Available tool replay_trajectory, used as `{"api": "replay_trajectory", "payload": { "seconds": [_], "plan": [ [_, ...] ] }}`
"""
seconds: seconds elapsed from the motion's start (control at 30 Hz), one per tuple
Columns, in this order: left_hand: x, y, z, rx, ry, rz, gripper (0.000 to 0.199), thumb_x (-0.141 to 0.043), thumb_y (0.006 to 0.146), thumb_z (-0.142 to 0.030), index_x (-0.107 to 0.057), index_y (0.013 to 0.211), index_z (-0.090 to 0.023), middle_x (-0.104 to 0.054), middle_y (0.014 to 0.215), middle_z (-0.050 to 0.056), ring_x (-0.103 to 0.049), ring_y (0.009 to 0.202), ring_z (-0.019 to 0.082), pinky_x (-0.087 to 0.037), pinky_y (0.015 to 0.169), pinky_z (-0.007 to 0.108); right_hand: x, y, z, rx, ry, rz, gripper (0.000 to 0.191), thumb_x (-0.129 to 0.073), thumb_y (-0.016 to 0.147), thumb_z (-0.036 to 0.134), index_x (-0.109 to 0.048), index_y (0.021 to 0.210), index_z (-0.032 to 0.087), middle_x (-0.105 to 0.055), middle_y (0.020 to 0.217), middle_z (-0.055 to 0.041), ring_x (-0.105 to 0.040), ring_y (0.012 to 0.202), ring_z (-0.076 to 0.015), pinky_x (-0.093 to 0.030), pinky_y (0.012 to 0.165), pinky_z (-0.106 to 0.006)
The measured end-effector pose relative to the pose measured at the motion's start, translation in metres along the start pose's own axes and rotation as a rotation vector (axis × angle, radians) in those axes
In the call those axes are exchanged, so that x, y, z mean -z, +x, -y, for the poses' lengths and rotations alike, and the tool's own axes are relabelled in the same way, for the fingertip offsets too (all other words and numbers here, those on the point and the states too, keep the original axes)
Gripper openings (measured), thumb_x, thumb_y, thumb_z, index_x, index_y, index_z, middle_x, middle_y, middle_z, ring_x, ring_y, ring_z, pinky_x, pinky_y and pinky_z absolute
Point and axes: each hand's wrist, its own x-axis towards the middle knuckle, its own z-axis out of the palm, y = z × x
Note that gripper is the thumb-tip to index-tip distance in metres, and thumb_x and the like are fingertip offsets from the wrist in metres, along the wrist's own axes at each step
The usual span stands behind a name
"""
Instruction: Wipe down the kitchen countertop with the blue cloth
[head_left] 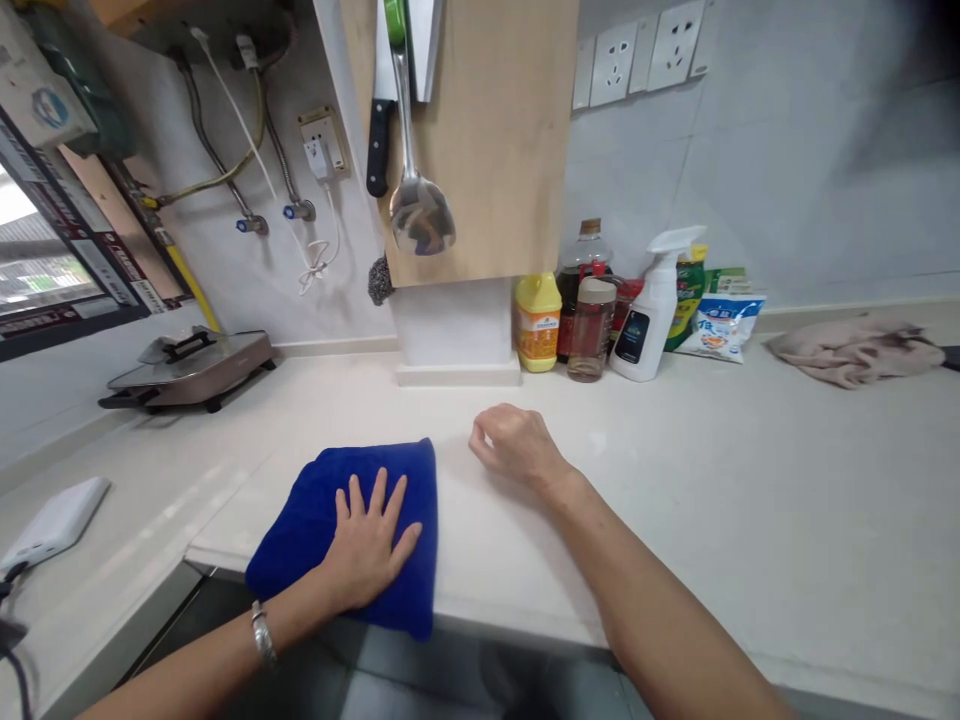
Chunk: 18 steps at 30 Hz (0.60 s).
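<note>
A blue cloth (315, 510) lies on the white countertop (720, 520), its near edge hanging over the front. Spread flat on the cloth is my left hand (369, 545), fingers apart and pressing down. To the right of the cloth, my right hand (517, 445) is curled into a loose fist close to the countertop. A small gap shows between its thumb and forefinger, with nothing visible in it. The right palm is turned away from view.
Along the wall stand a yellow bottle (538, 325), a lidded jar (591, 335), a white spray bottle (656, 310) and seasoning bags (724, 325). A beige cloth (855, 350) lies right. An electric pan (202, 365) and white box (56, 520) are left. A spatula (421, 212) hangs above.
</note>
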Motion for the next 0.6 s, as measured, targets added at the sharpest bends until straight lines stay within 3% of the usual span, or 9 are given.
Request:
{"api": "replay_trajectory", "payload": {
  "seconds": [0.23,0.6],
  "plan": [
    [0.001,0.001,-0.037,-0.162,-0.054,-0.095,0.067,-0.032,0.091,-0.056,-0.027,0.148,-0.021,-0.023,0.154,0.017,-0.019,0.137,0.051,-0.027,0.103,0.07,0.011,0.004,0.007,0.028,-0.001,0.066,0.019,-0.049,0.084,0.019,-0.066,0.076,0.015,-0.068,0.078,-0.0058,-0.058,0.076,-0.0182,-0.024,0.055,-0.029],
    [0.019,0.014,-0.113,-0.306,-0.196,-0.035,0.073,-0.027,0.09,-0.061,-0.027,0.149,-0.019,-0.02,0.155,0.019,-0.007,0.138,0.053,-0.017,0.104,0.074,0.023,0.007,-0.005,-0.046,0.0,0.116,0.021,-0.047,0.086,0.02,-0.067,0.083,0.014,-0.069,0.085,-0.0084,-0.059,0.081,-0.0197,-0.032,0.062,-0.027]
  ]
}}
